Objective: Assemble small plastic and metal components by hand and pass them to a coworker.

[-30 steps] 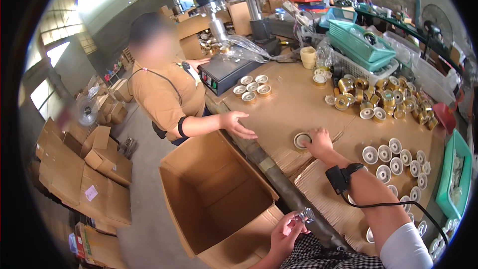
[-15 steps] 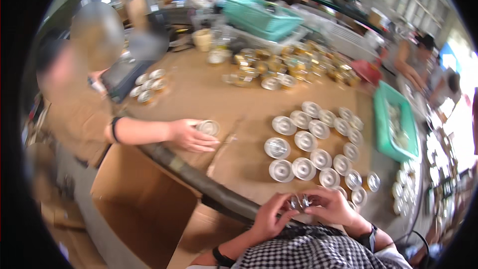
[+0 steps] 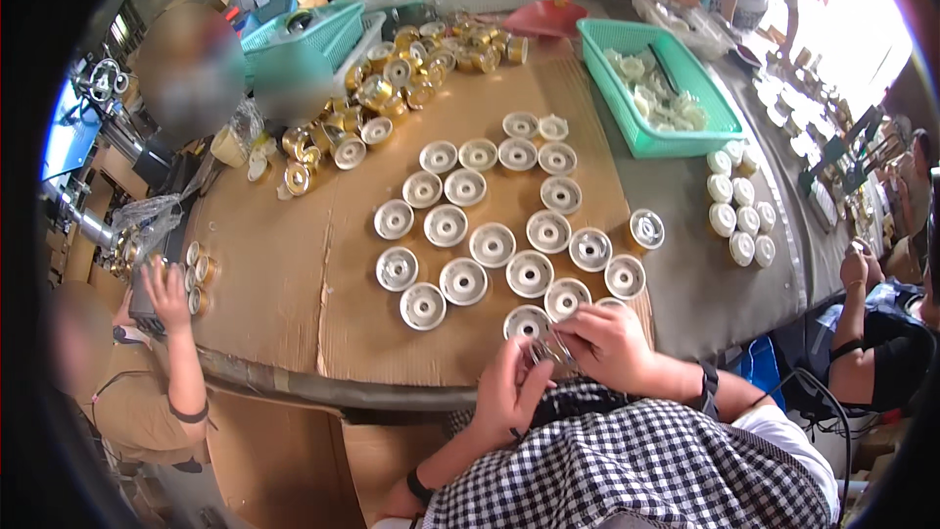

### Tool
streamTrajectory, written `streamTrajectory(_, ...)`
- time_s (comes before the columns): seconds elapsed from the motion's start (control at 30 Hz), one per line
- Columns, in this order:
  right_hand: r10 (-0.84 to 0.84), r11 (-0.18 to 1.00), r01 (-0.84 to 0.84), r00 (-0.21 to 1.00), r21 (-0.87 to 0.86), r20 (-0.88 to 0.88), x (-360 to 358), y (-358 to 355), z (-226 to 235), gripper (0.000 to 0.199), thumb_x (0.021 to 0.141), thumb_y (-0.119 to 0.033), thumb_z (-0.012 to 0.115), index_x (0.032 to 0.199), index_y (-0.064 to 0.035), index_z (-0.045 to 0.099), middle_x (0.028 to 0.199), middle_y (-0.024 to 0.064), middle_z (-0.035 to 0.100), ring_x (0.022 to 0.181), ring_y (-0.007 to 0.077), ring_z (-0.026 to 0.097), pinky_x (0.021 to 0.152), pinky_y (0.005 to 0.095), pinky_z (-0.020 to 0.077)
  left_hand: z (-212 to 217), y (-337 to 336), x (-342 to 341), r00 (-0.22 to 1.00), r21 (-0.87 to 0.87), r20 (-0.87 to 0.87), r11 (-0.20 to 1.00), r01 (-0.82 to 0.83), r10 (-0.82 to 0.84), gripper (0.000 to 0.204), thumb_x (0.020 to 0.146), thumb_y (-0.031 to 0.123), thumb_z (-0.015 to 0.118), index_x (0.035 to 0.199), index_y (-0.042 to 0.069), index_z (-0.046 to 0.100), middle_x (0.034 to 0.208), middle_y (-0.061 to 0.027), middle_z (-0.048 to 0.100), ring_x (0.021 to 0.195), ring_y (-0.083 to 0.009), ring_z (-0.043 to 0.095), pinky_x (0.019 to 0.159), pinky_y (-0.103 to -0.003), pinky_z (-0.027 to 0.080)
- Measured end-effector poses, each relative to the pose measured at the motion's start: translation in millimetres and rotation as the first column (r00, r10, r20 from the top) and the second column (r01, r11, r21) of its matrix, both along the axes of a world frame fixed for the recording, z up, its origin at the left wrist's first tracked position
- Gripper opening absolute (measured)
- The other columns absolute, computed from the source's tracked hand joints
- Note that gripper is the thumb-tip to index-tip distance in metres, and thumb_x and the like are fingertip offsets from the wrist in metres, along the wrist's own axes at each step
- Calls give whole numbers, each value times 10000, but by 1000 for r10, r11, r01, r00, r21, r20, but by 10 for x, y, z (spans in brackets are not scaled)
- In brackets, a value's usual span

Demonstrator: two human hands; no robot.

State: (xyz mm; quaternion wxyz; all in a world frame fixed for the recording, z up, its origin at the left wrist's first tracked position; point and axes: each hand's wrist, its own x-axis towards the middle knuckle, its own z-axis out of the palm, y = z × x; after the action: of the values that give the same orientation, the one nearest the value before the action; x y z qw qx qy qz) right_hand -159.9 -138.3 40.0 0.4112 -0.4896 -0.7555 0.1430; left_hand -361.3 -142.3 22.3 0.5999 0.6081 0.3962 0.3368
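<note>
My left hand [image 3: 511, 387] and my right hand [image 3: 612, 348] meet at the table's near edge, fingers closed. Between their fingertips are small shiny metal parts [image 3: 554, 353], seemingly one per hand; their exact kind is too small to tell. Just beyond my fingers stand several round cups with white tops and a centre hole, the closest one [image 3: 528, 324] almost at my fingertips. Gold sides show on some of them. A cup with a shiny piece in its top [image 3: 590, 249] stands farther off to the right.
Cardboard [image 3: 284, 264] covers the table. A heap of gold cups [image 3: 397, 73] lies at the back, and a green basket [image 3: 641, 137] holds translucent white pieces. White-topped pieces [image 3: 722, 219] stand in rows at right. A co-worker's hand [image 3: 166, 294] is beside cups at left; other people sit at right.
My view has swung to the right, so the table sits farther left. The co-worker's hand has left the cup it touched and is now raised beside the grouped cups. My hands still hold the metal parts.
</note>
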Motion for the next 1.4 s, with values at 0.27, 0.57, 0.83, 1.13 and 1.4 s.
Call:
streamTrajectory(0.27,89,976,-120,981,180,172,104,115,118,182,747,-13,773,885,-57,663,710,48,573,573,250,609,481,382,467,-20,-93,284,982,-47,165,995,-90,96,322,1115,290,378,1137,0,516,695,-51,540,569,-138,582,566,-292,528)
streamTrajectory(0.57,167,910,-248,953,333,254,114,127,76,290,661,-55,755,942,-10,699,749,40,590,602,209,609,503,360,466,-12,-59,288,937,-637,288,770,35,196,597,1112,526,272,946,44,582,711,-58,583,574,-162,578,580,-322,559)
streamTrajectory(0.83,62,847,-301,874,-437,-483,197,-141,123,343,992,-118,638,1306,14,599,964,99,667,804,207,677,689,346,562,45,-71,181,935,31,-35,935,-353,354,291,1091,291,447,1092,24,565,797,-100,643,578,-170,610,576,-312,519)
streamTrajectory(1.13,-219,585,-514,645,-628,-732,194,-407,-66,446,985,-249,720,1289,59,612,897,85,736,744,149,692,690,308,565,-8,-11,238,897,465,-372,884,-45,241,316,1018,338,522,1006,30,590,778,-172,644,694,-391,656,636,-455,508)
streamTrajectory(1.4,62,865,-222,937,-450,-343,236,-517,-87,532,871,-210,813,1316,3,615,1008,155,711,814,272,722,725,365,591,91,-7,324,903,424,-358,903,-71,239,330,1075,313,424,969,37,571,726,-126,606,616,-278,620,588,-377,481)
